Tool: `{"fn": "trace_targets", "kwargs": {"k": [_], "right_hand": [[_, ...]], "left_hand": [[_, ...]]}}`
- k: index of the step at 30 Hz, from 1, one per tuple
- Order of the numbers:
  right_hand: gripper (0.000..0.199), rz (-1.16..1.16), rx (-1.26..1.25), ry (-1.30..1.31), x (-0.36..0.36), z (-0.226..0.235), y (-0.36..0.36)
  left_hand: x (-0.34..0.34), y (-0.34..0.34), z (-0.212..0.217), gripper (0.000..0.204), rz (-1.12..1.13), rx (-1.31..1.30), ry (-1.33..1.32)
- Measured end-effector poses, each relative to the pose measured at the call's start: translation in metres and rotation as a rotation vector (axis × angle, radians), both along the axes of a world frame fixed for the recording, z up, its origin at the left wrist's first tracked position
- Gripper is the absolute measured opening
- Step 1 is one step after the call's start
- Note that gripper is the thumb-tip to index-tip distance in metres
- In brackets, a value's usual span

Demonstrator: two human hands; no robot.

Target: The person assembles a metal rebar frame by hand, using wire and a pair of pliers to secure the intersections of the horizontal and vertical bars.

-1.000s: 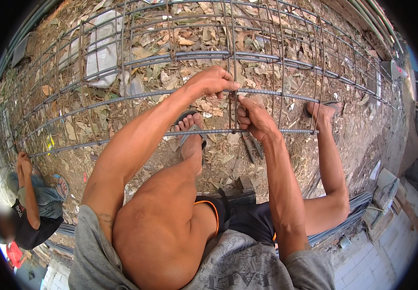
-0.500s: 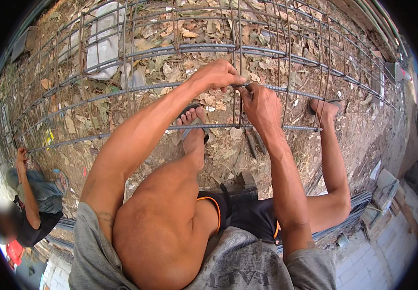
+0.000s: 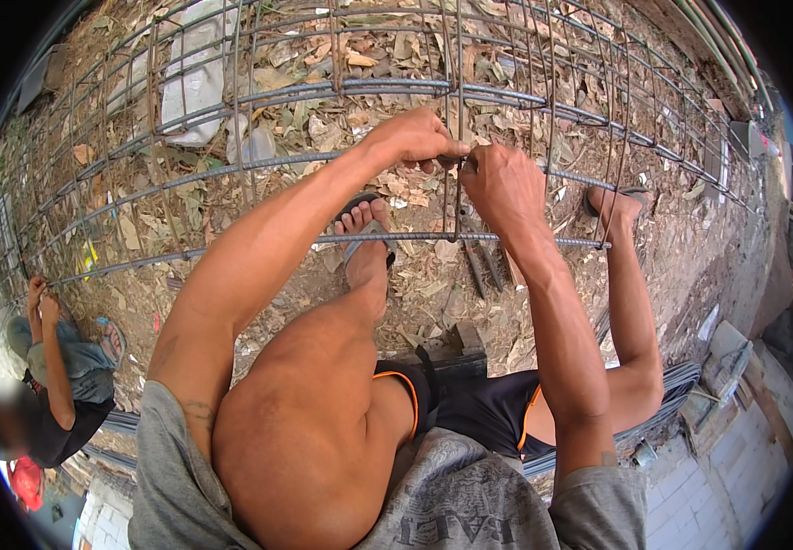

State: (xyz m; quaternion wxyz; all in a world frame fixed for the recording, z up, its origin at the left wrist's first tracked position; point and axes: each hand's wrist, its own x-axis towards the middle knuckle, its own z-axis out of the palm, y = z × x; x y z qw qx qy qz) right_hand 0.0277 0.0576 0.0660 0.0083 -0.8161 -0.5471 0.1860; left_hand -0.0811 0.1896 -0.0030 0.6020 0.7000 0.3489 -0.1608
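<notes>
A cage of steel rebar (image 3: 396, 236) stretches across in front of me, its ribbed long bars crossed by thin square stirrups (image 3: 551, 101). My left hand (image 3: 417, 139) is closed in a pinch at a crossing of a long bar and stirrups. Right beside it, my right hand (image 3: 506, 186) is closed at the same crossing, fingers curled and knuckles up. Whatever sits between the fingertips is too small and covered to make out. Below the nearest bar, a dark tool with two long handles (image 3: 481, 269) lies on the ground.
Dry leaves (image 3: 323, 137) and a pale flattened sack (image 3: 196, 82) lie under the cage. My sandalled foot (image 3: 364, 220) is below the near bars. Another person (image 3: 66, 385) crouches at the left, hands at the cage. Bundled steel rods (image 3: 680, 387) lie behind my leg.
My right hand has shifted slightly right and up, its wrist turned, while my left hand stays at the crossing. The other person's second hand has come up to the cage.
</notes>
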Motion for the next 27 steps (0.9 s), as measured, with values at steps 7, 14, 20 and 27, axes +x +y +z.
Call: {"fn": "trace_targets", "kwargs": {"k": [7, 14, 20, 27], "right_hand": [[0.016, -0.051, 0.045, -0.088, -0.005, 0.022, -0.014], [0.035, -0.175, 0.065, 0.139, -0.066, -0.001, -0.028], [0.065, -0.163, -0.069, 0.031, -0.091, -0.034, -0.025], [0.068, -0.174, -0.007, 0.096, -0.097, -0.048, -0.047]], "left_hand": [[-0.002, 0.001, 0.010, 0.042, 0.027, -0.053, 0.008], [-0.005, 0.005, 0.006, 0.041, 0.032, -0.067, 0.000], [-0.002, -0.007, 0.004, 0.046, -0.030, 0.112, -0.040], [-0.005, -0.018, 0.010, 0.044, -0.012, 0.402, -0.084]]}}
